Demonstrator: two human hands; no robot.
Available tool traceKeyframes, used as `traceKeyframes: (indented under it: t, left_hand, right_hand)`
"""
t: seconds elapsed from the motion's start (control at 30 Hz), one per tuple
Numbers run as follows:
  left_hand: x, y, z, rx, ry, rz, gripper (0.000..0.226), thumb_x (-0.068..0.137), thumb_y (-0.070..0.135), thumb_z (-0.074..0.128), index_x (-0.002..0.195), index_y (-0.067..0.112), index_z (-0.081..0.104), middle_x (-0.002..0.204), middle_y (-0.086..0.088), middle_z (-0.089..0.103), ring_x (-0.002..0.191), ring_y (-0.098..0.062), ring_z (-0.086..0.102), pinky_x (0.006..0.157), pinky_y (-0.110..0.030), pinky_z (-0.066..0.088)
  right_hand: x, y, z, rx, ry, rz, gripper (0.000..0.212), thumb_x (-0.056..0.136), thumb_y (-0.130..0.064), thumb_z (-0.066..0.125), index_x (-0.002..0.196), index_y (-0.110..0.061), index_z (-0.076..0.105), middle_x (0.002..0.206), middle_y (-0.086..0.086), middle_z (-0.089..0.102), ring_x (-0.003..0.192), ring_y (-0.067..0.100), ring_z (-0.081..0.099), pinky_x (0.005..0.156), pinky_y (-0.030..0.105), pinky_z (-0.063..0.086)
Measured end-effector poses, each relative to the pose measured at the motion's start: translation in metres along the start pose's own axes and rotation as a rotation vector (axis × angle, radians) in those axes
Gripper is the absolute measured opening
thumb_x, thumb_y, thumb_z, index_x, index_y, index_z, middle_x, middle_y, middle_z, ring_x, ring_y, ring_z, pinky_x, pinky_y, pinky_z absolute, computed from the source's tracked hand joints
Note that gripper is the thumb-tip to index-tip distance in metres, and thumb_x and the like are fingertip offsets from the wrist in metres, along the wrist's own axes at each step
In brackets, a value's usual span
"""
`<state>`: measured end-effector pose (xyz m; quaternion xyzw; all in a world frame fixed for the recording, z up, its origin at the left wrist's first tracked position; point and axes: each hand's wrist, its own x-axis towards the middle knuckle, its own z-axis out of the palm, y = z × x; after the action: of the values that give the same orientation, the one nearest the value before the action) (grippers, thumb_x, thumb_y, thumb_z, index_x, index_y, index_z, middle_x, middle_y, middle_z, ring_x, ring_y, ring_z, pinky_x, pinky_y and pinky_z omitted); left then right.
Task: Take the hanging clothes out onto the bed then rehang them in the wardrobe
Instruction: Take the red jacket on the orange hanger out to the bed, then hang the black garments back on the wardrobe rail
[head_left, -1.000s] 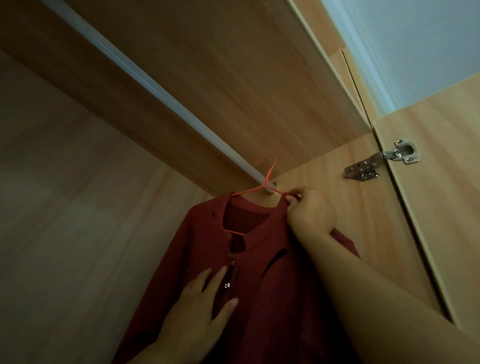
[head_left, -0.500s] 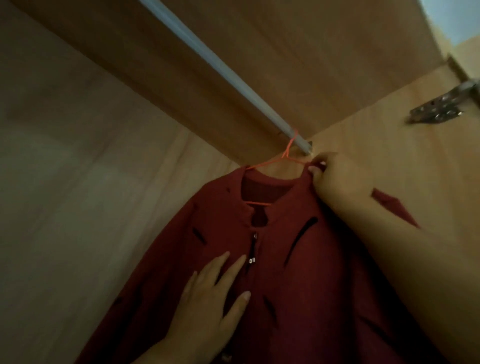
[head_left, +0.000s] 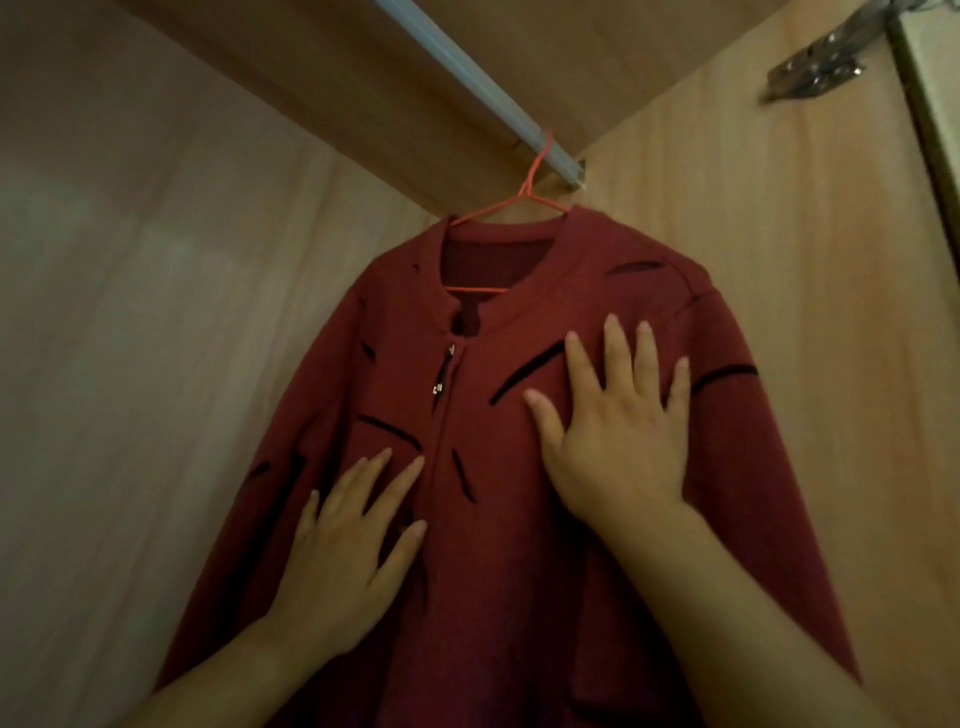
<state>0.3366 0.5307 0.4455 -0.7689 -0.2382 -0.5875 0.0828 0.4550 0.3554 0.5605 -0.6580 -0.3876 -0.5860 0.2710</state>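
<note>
A dark red jacket (head_left: 509, 525) with black slash marks and a front zip hangs on an orange hanger (head_left: 530, 195). The hanger's hook sits over the pale wardrobe rail (head_left: 467, 73), close to the rail's right end. My left hand (head_left: 345, 551) lies flat on the jacket's left front, fingers straight and spread. My right hand (head_left: 621, 415) presses flat on the jacket's right chest, just below the shoulder, fingers spread. Neither hand grips any cloth. The jacket's lower part runs out of the frame.
Wooden wardrobe walls close in on the left (head_left: 130, 338) and right (head_left: 810, 218), with the top panel (head_left: 597, 47) just above the rail. A metal door hinge (head_left: 815, 67) is fixed at the upper right. No other clothes are in view.
My right hand let go of the hanger at the collar and came down flat onto the jacket's right chest. The left hand stayed flat on the front. The view tilted down.
</note>
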Motion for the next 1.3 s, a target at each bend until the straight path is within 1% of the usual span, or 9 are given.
traceKeyframes:
  t: [0.07, 0.17, 0.4, 0.63, 0.77, 0.9, 1.07, 1.2, 1.3]
  left_hand:
    - [-0.011, 0.002, -0.003, 0.011, -0.016, -0.012, 0.067, 0.082, 0.073, 0.005, 0.145, 0.049, 0.012, 0.157, 0.011, 0.014, 0.143, -0.006, 0.006, 0.114, -0.049, 0.013]
    - [-0.031, 0.004, -0.011, 0.036, -0.032, -0.021, 0.073, 0.08, 0.076, -0.003, 0.145, 0.048, 0.016, 0.156, 0.01, 0.019, 0.142, -0.006, 0.009, 0.113, -0.05, 0.015]
    - [-0.103, 0.03, -0.047, 0.268, -0.098, -0.04, 0.063, 0.087, 0.063, 0.02, 0.143, 0.036, 0.034, 0.149, -0.002, 0.037, 0.14, -0.029, 0.026, 0.1, -0.071, 0.025]
    - [-0.236, 0.064, -0.07, 0.283, -0.239, -0.001, 0.062, 0.089, 0.059, 0.024, 0.144, 0.031, 0.034, 0.148, -0.007, 0.038, 0.138, -0.03, 0.029, 0.099, -0.069, 0.024]
    - [-0.313, 0.074, -0.081, 0.218, -0.372, -0.043, 0.061, 0.091, 0.059, 0.024, 0.142, 0.027, 0.038, 0.144, -0.007, 0.042, 0.132, -0.029, 0.038, 0.1, -0.065, 0.028]
    - [-0.374, 0.088, -0.088, 0.147, -0.522, -0.022, 0.061, 0.093, 0.06, 0.021, 0.139, 0.025, 0.042, 0.141, -0.009, 0.045, 0.13, -0.029, 0.039, 0.101, -0.063, 0.029]
    - [-0.441, 0.104, -0.103, 0.026, -0.74, 0.001, 0.064, 0.091, 0.064, 0.02, 0.137, 0.027, 0.045, 0.141, -0.005, 0.046, 0.129, -0.025, 0.04, 0.105, -0.06, 0.024]
    - [-0.501, 0.123, -0.119, -0.24, -0.785, -0.007, 0.055, 0.092, 0.063, 0.026, 0.14, 0.038, 0.032, 0.143, 0.007, 0.039, 0.124, -0.024, 0.041, 0.113, -0.032, 0.011]
    - [-0.539, 0.142, -0.132, -0.367, -0.904, 0.162, 0.053, 0.093, 0.055, 0.034, 0.14, 0.029, 0.038, 0.146, 0.005, 0.039, 0.126, -0.027, 0.044, 0.108, -0.042, 0.032]
  right_hand:
    - [-0.033, 0.0, 0.005, 0.053, 0.036, 0.009, 0.067, 0.089, -0.058, 0.03, 0.141, -0.019, 0.041, 0.152, 0.011, 0.028, 0.142, 0.031, 0.018, 0.11, 0.046, 0.002]
    - [-0.082, 0.001, 0.007, 0.105, 0.033, 0.005, 0.066, 0.086, -0.057, 0.033, 0.136, -0.017, 0.049, 0.148, 0.01, 0.037, 0.138, 0.033, 0.029, 0.109, 0.046, 0.011]
    - [-0.192, 0.006, -0.009, 0.283, -0.06, 0.006, 0.063, 0.09, -0.054, 0.034, 0.14, -0.018, 0.042, 0.155, 0.007, 0.021, 0.142, 0.029, 0.016, 0.113, 0.042, 0.016]
    - [-0.324, 0.018, -0.04, 0.442, -0.272, -0.018, 0.064, 0.092, -0.055, 0.03, 0.144, -0.018, 0.034, 0.154, 0.008, 0.024, 0.142, 0.027, 0.018, 0.112, 0.045, 0.019]
    - [-0.408, 0.016, -0.06, 0.511, -0.435, 0.009, 0.064, 0.093, -0.055, 0.031, 0.143, -0.015, 0.035, 0.151, 0.009, 0.03, 0.14, 0.024, 0.02, 0.11, 0.047, 0.024]
    - [-0.475, 0.006, -0.085, 0.449, -0.579, 0.035, 0.064, 0.092, -0.055, 0.033, 0.138, -0.012, 0.043, 0.144, 0.014, 0.042, 0.134, 0.031, 0.036, 0.101, 0.055, 0.039]
    - [-0.544, -0.001, -0.143, 0.382, -0.723, 0.153, 0.062, 0.092, -0.053, 0.036, 0.132, -0.009, 0.05, 0.134, 0.018, 0.051, 0.125, 0.035, 0.047, 0.101, 0.052, 0.04]
    - [-0.597, -0.007, -0.208, 0.331, -0.896, 0.317, 0.061, 0.093, -0.056, 0.032, 0.131, -0.012, 0.049, 0.135, 0.017, 0.05, 0.124, 0.038, 0.047, 0.095, 0.055, 0.043]
    - [-0.636, -0.015, -0.264, 0.242, -1.014, 0.444, 0.064, 0.094, -0.059, 0.023, 0.13, -0.014, 0.049, 0.134, 0.015, 0.051, 0.123, 0.039, 0.048, 0.094, 0.055, 0.044]
